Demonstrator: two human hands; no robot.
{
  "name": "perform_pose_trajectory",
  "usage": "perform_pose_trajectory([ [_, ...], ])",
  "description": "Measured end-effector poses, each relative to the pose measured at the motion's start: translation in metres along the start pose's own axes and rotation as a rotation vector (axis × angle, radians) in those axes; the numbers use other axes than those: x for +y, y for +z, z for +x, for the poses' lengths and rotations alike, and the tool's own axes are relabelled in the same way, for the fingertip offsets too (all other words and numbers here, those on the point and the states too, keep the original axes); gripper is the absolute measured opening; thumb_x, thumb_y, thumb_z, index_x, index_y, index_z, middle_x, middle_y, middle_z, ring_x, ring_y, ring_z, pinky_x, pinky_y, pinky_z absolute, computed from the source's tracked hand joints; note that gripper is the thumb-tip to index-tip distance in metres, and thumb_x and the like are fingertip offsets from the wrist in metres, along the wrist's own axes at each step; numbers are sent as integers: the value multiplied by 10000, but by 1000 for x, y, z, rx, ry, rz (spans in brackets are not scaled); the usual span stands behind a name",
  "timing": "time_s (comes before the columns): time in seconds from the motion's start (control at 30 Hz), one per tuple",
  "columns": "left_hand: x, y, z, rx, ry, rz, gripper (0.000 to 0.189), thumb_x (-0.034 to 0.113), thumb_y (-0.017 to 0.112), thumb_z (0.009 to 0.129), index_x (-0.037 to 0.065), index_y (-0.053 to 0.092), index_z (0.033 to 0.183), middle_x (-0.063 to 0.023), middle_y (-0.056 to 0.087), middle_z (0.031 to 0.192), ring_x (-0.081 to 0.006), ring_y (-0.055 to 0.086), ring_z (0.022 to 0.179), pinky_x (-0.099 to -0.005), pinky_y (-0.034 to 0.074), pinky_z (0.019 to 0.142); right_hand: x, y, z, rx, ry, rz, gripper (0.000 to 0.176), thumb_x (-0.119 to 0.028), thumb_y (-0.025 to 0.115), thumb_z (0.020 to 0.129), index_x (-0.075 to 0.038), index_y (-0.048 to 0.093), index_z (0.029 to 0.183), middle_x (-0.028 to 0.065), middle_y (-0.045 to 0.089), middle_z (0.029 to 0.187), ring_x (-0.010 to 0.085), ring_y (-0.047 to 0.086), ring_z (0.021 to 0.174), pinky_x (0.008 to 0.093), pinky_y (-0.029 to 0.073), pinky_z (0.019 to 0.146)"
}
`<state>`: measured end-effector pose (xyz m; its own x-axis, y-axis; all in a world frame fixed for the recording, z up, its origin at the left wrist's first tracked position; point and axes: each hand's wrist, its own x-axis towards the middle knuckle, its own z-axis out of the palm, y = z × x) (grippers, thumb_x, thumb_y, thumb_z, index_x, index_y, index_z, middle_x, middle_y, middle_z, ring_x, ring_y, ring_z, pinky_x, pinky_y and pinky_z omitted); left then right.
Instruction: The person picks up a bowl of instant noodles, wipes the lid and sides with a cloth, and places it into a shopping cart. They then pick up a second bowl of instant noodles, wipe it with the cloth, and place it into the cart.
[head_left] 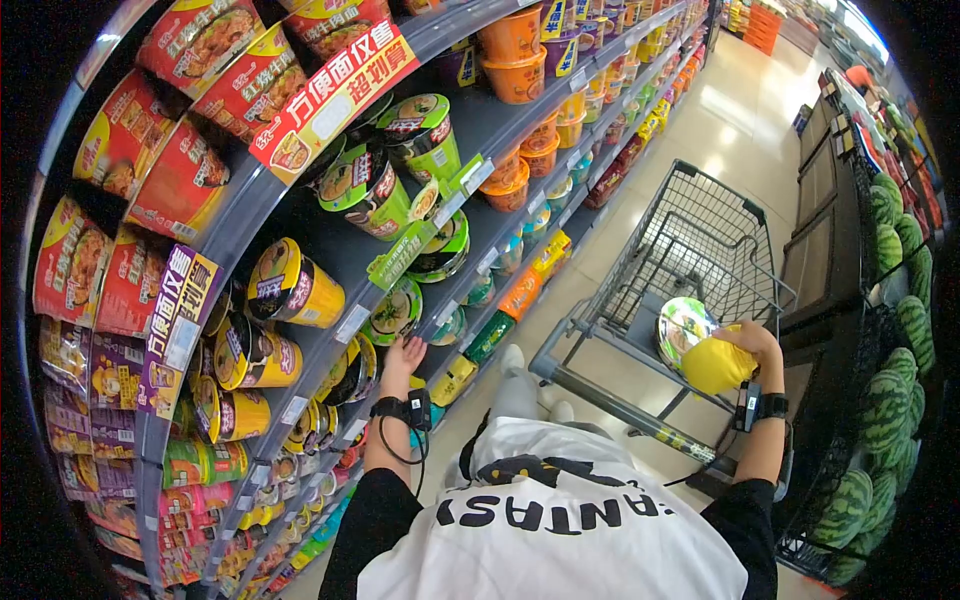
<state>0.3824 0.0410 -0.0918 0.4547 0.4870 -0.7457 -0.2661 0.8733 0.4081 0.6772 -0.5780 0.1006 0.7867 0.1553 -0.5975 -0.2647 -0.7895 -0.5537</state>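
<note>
My right hand [755,343] is wrapped round the base of an instant noodle cup [718,363] with a yellow body and a green and white lid. The cup is tilted over the handle end of the shopping cart [685,225], its lid facing away to the left. On the shelf side, my left hand [405,357] reaches out with its fingers stretched at the shelf's front edge. Right by those fingertips sits a green-lidded noodle cup [394,310]. Yellow and black noodle cups [350,372] stand just left of that hand. Each wrist wears a black strap with a small device.
Shelves [318,245] of noodle cups line the left, with red noodle buckets [185,170] high up and orange cups [515,70] farther along. Watermelons [880,400] lie on a dark display stand [825,330] at the right. A tiled aisle [735,105] runs ahead beyond the cart.
</note>
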Motion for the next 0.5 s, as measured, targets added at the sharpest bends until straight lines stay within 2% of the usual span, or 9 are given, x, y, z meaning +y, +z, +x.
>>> perform_pose_trajectory([
  [0.1,-5,1,5,85,39,-1,297,213,532,860,-4,439,1040,-148,435,1117,-312,452,1071,-536,436,870,-10,-1,-12,-34,-6,32,553,-347,733,663,122,576,910,161,631,779,208,630,642,293,505,557],
  [0.3,-7,13,-12,88,154,-27,318,209,570,835,-13,444,1025,-141,319,1191,-319,337,1131,-560,421,870,4,2,1,21,-6,35,574,-347,740,648,120,570,935,160,634,786,213,632,652,296,506,559],
  [0.43,-6,26,-44,-149,397,180,380,212,522,853,-4,357,1118,-172,284,1190,-336,315,1140,-557,399,907,-22,4,-19,24,3,-6,651,-411,760,595,111,568,934,173,626,791,219,621,648,314,506,568],
  [0.5,-2,37,-51,-134,305,40,382,207,532,840,24,347,1119,-171,287,1185,-335,313,1142,-556,413,891,-19,4,-15,6,-6,-20,621,-397,756,601,105,576,919,162,630,784,212,621,646,308,505,574],
])
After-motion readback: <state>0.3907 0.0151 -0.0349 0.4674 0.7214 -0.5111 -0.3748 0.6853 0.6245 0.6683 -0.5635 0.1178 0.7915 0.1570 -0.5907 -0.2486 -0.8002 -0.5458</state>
